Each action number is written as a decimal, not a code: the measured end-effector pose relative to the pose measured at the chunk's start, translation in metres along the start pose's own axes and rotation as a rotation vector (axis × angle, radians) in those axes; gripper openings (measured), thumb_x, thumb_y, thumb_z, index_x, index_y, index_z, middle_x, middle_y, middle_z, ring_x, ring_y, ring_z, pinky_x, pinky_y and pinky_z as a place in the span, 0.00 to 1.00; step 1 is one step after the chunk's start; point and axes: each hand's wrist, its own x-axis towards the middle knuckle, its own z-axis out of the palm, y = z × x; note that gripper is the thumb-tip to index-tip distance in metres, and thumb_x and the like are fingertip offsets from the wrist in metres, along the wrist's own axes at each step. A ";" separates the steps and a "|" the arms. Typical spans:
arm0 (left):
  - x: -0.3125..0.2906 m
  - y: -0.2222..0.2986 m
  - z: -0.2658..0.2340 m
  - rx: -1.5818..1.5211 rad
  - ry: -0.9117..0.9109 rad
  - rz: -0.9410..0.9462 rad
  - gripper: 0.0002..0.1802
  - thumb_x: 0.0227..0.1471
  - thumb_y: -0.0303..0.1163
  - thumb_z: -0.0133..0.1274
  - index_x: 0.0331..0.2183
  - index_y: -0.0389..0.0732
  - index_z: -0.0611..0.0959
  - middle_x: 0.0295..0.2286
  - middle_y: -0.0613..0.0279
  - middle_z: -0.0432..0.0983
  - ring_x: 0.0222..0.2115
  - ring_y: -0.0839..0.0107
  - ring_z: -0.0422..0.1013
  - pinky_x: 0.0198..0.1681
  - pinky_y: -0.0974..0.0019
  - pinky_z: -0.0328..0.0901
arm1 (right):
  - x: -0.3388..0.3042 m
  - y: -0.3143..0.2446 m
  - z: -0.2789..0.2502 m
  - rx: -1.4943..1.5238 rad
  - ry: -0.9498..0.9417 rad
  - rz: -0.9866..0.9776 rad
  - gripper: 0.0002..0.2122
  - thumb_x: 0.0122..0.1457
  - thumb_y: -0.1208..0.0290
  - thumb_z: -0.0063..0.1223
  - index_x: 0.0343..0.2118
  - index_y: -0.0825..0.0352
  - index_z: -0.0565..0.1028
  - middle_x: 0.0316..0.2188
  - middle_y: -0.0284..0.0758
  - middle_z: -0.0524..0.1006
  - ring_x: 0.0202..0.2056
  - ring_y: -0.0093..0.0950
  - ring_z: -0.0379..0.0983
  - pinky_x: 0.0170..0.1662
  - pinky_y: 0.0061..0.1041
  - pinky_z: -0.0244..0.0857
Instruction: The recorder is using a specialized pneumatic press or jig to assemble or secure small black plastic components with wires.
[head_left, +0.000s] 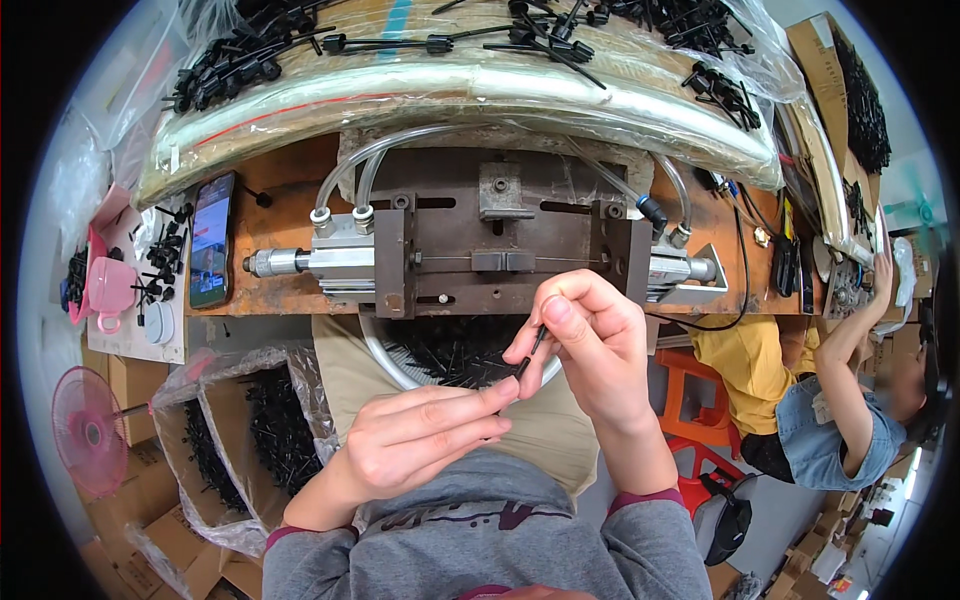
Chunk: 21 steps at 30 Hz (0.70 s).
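Observation:
My right hand (595, 345) pinches the upper end of a thin black plastic rod (537, 345) between thumb and fingers. The fingertips of my left hand (425, 440) close on the rod's thicker lower end, so it slants between both hands. A dark bit also shows under the left fingers; what it belongs to is hidden. Just beyond the hands stands a brown metal fixture (450, 215) with a small block (503, 262) in its middle and a pneumatic cylinder (343, 262) on its left side. Below the hands, a round container (390, 370) of black parts rests by my lap.
Black parts (560, 45) lie heaped on a plastic-wrapped ledge behind the fixture. A phone (212, 240) and a pink cup (110, 285) stand left. Lower left are a lined box (225, 425) of parts and a pink fan (92, 430). Another person (825, 420) works at right beside red stools (690, 400).

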 end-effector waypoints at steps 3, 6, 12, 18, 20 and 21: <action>0.000 -0.002 0.000 0.010 -0.003 0.013 0.17 0.31 0.24 0.67 0.31 0.34 0.86 0.39 0.50 0.80 0.32 0.63 0.79 0.34 0.68 0.75 | -0.001 0.004 0.001 0.005 0.002 -0.017 0.07 0.66 0.73 0.44 0.38 0.73 0.71 0.26 0.43 0.79 0.21 0.25 0.77 0.24 0.21 0.71; 0.000 -0.003 0.000 0.007 -0.004 0.013 0.17 0.31 0.23 0.67 0.30 0.33 0.86 0.39 0.50 0.80 0.32 0.63 0.79 0.34 0.68 0.75 | -0.003 0.006 0.002 -0.032 0.014 -0.058 0.06 0.65 0.76 0.45 0.38 0.73 0.71 0.26 0.43 0.79 0.21 0.25 0.77 0.24 0.20 0.71; -0.002 -0.004 0.000 -0.016 0.006 0.013 0.16 0.31 0.22 0.67 0.30 0.33 0.85 0.39 0.49 0.79 0.32 0.64 0.79 0.33 0.68 0.75 | -0.004 0.001 0.005 -0.226 0.025 -0.160 0.05 0.64 0.78 0.45 0.35 0.75 0.71 0.25 0.43 0.78 0.23 0.26 0.77 0.23 0.21 0.72; -0.001 -0.004 -0.002 -0.025 -0.002 0.016 0.16 0.31 0.22 0.67 0.29 0.32 0.85 0.39 0.49 0.79 0.31 0.64 0.78 0.33 0.68 0.75 | -0.004 0.002 0.007 -0.280 0.035 -0.199 0.05 0.63 0.79 0.45 0.34 0.76 0.70 0.25 0.45 0.77 0.24 0.28 0.77 0.22 0.21 0.73; -0.002 -0.006 -0.002 -0.023 0.011 0.027 0.16 0.30 0.22 0.67 0.29 0.32 0.85 0.39 0.48 0.79 0.31 0.64 0.78 0.33 0.68 0.75 | -0.004 0.003 0.007 -0.294 0.034 -0.203 0.05 0.63 0.79 0.45 0.34 0.76 0.71 0.25 0.45 0.77 0.24 0.28 0.77 0.23 0.21 0.73; -0.003 -0.007 -0.002 -0.022 0.018 0.032 0.16 0.30 0.23 0.67 0.29 0.32 0.85 0.39 0.48 0.79 0.31 0.64 0.78 0.32 0.68 0.75 | -0.004 0.002 0.008 -0.293 0.033 -0.200 0.05 0.63 0.80 0.45 0.34 0.76 0.71 0.25 0.45 0.77 0.23 0.28 0.77 0.23 0.21 0.73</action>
